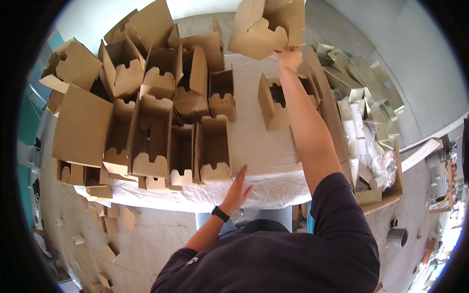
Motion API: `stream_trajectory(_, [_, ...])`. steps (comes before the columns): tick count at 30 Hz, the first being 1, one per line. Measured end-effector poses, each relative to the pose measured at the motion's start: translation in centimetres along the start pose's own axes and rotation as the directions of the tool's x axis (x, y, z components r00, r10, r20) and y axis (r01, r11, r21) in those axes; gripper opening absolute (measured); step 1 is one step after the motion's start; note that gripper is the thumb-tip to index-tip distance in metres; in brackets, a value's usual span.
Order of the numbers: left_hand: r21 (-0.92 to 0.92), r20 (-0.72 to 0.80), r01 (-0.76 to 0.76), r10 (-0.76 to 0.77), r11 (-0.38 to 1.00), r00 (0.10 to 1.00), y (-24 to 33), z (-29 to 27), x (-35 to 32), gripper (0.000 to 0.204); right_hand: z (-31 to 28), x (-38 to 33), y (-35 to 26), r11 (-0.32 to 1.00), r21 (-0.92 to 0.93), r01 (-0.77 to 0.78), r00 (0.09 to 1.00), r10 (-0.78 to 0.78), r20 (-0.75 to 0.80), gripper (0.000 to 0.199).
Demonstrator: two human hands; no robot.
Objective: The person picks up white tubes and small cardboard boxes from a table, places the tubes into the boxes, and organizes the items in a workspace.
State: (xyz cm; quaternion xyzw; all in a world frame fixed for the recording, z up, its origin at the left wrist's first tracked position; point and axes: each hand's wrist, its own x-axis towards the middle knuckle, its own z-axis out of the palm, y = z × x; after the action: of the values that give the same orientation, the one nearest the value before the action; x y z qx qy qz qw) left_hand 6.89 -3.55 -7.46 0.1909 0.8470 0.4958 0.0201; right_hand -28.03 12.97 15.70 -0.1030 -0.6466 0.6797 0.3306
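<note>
Head view shows the right hand (291,59) gripping a cardboard box (266,39), the left hand (237,194) spread near white cloth (261,151).

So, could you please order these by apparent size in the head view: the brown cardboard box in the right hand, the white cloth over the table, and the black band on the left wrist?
1. White cloth
2. Brown cardboard box, cropped above
3. Black band
</note>
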Motion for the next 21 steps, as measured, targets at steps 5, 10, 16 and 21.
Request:
stream_trajectory(5, [-0.050,-0.060,-0.025,0.022,0.998,0.998,0.4,0.2,0.0,0.072,-11.2,-6.6,-3.6,0.932,0.361,0.028,0.986,-0.085,0.142,0.029])
stream_trajectory(10, [-0.422,-0.093,0.025,-0.071,0.906,0.993,3.4,-1.0,-0.3,0.059,-23.7,-13.1,-4.8,0.973,0.229,0.026,0.987,-0.061,0.147,0.021])
stream_trajectory(16, [-0.555,-0.082,0.145,-0.227,0.819,0.970,-1.3,-1.0,-2.5,0.055,-31.7,-18.5,-7.3,0.995,-0.024,-0.096,0.939,0.098,0.330,0.022])
stream_trajectory(21, [-0.899,0.154,0.266,-0.316,0.347,0.936,2.6,-2.8,-4.1,0.067,-35.9,-20.2,-5.5,0.957,-0.259,0.130,0.876,0.011,0.482,0.019])
